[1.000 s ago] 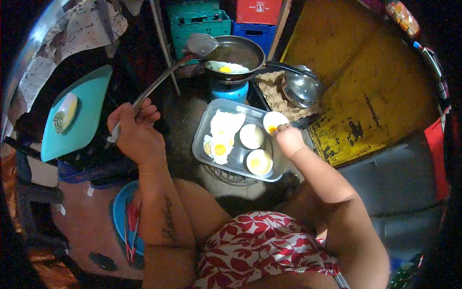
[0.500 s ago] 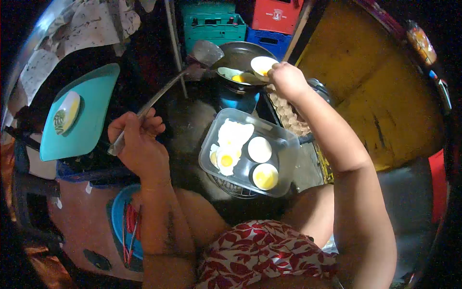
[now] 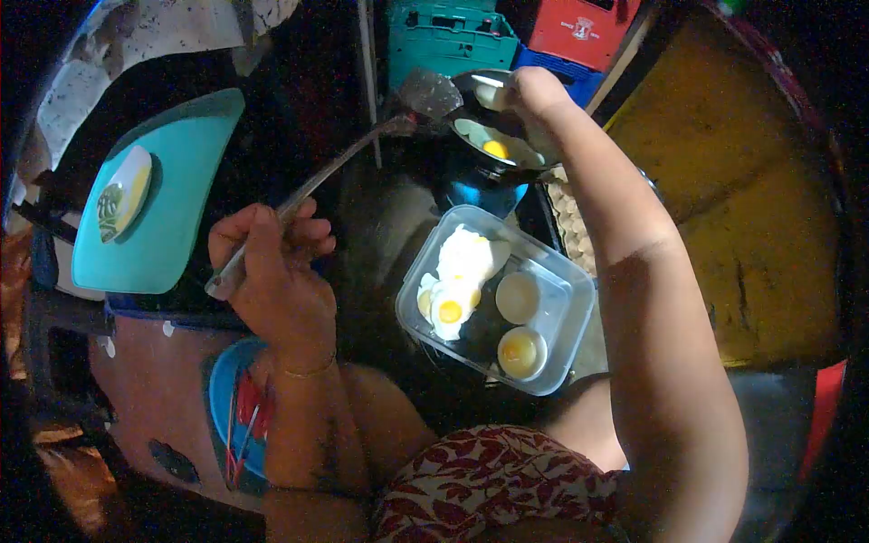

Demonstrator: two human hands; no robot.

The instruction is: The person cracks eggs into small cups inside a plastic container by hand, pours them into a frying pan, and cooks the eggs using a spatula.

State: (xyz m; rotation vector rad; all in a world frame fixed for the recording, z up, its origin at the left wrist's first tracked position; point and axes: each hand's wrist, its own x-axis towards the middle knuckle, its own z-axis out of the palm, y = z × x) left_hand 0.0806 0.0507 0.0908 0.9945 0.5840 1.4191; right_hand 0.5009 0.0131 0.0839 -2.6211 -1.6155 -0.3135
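Observation:
My left hand (image 3: 276, 262) is wrapped round the handle of a long metal spatula (image 3: 339, 158), whose blade is raised at the left edge of a dark pan (image 3: 534, 161). In the pan lies an egg with a yellow yolk (image 3: 495, 149). Over the pan's far side, my right hand (image 3: 540, 90) holds a small white bowl (image 3: 491, 93), tilted and partly hidden by the fingers. Nearer me, a clear plastic container (image 3: 586, 312) holds cooked eggs (image 3: 453, 281) on its left and two small round bowls (image 3: 522, 353) on its right.
A turquoise tray (image 3: 176, 195) with a patterned white dish (image 3: 125, 195) is at the left. Below it is a blue basin (image 3: 220, 394). Green (image 3: 444, 45) and red (image 3: 584, 34) crates stand behind the pan. An egg carton (image 3: 568, 222) lies right of the pan.
My right hand has moved the small bowl farther back over the pan and tipped it. My left hand still holds the spatula. The view has shifted slightly.

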